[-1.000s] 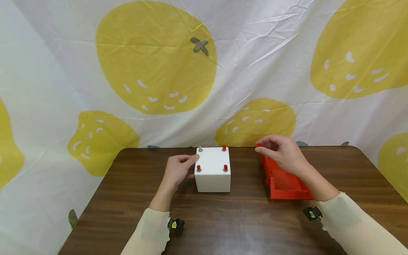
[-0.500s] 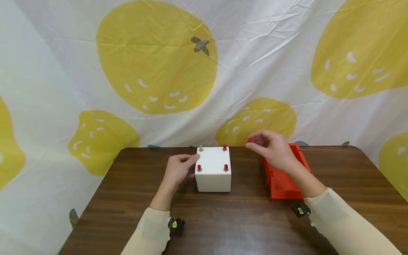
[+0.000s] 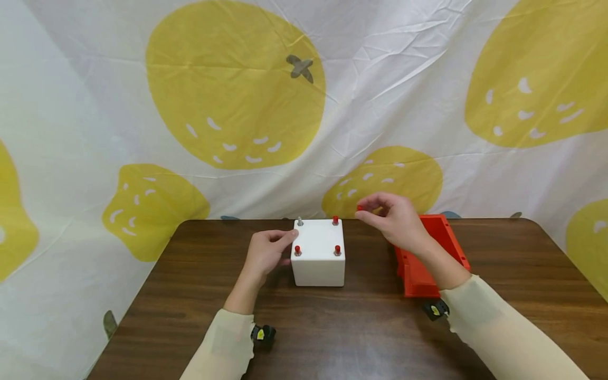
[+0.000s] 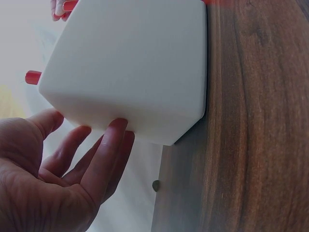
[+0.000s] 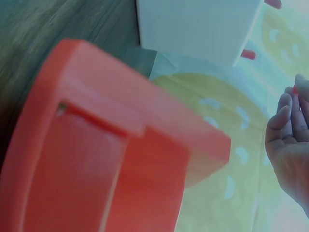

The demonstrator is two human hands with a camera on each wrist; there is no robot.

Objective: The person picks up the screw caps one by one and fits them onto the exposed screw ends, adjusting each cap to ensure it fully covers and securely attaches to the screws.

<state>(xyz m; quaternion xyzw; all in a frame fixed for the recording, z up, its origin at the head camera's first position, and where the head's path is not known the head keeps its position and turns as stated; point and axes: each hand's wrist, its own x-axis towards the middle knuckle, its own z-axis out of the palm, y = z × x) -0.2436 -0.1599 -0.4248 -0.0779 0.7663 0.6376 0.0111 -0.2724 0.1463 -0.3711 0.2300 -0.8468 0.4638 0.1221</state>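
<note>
A white box [image 3: 317,241] stands on the table with a metal post at each top corner. Red caps sit on three posts, among them the front right cap [image 3: 338,249]; the back left post [image 3: 300,221] is bare metal. My left hand [image 3: 267,252] rests against the box's left side, thumb at the top edge and fairly straight fingers touching the side face [image 4: 125,111]. Between thumb and fingertips, my right hand [image 3: 396,219] pinches a small red cap [image 3: 359,208], in the air to the right of the box and apart from it.
A red open-topped bin [image 3: 420,290] stands right of the box, partly under my right forearm. Its inside is partly hidden in the head view. A fruit-print cloth [image 3: 266,195] hangs behind the brown wooden table [image 3: 332,327].
My right hand has moved left from over the red bin toward the white box, carrying the red cap. My left hand and the box have stayed in place.
</note>
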